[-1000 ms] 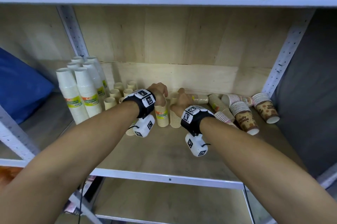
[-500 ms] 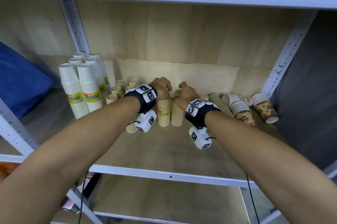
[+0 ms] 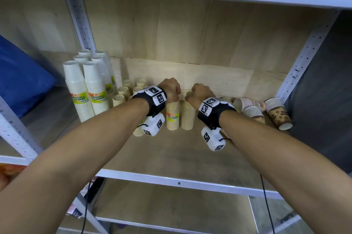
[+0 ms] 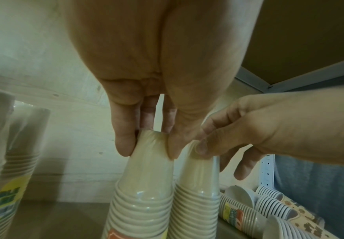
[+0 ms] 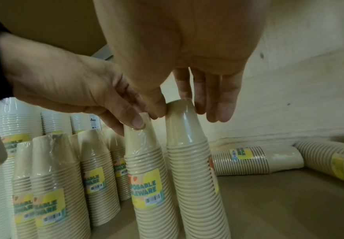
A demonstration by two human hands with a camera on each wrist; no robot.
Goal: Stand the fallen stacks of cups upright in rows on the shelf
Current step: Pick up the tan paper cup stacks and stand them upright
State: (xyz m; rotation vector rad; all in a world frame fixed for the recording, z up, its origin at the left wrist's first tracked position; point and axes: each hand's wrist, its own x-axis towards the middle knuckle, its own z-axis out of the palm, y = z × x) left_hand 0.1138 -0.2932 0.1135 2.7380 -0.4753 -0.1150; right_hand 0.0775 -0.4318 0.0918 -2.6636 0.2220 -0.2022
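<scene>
Two beige cup stacks stand upright side by side mid-shelf. My left hand (image 3: 172, 88) (image 4: 148, 142) pinches the top of the labelled beige stack (image 3: 172, 115) (image 4: 144, 186) (image 5: 146, 161) between thumb and fingers. My right hand (image 3: 200, 92) (image 5: 178, 108) pinches the top of the second beige stack (image 3: 188, 115) (image 5: 189, 161) (image 4: 195, 186) just to its right. Fallen beige stacks (image 5: 249, 160) lie behind and to the right. Patterned brown stacks (image 3: 255, 113) lie on their sides farther right.
Tall white stacks (image 3: 91, 88) stand at the back left, with several short beige stacks (image 3: 123, 90) upright beside them. A blue bag (image 3: 19, 77) fills the bay to the left. A perforated post (image 3: 301, 62) bounds the right side. The shelf's front edge (image 3: 179, 182) is near.
Both hands stay on the tops of the two beige stacks, which now stand a little straighter and closer together. The head view has shifted slightly.
</scene>
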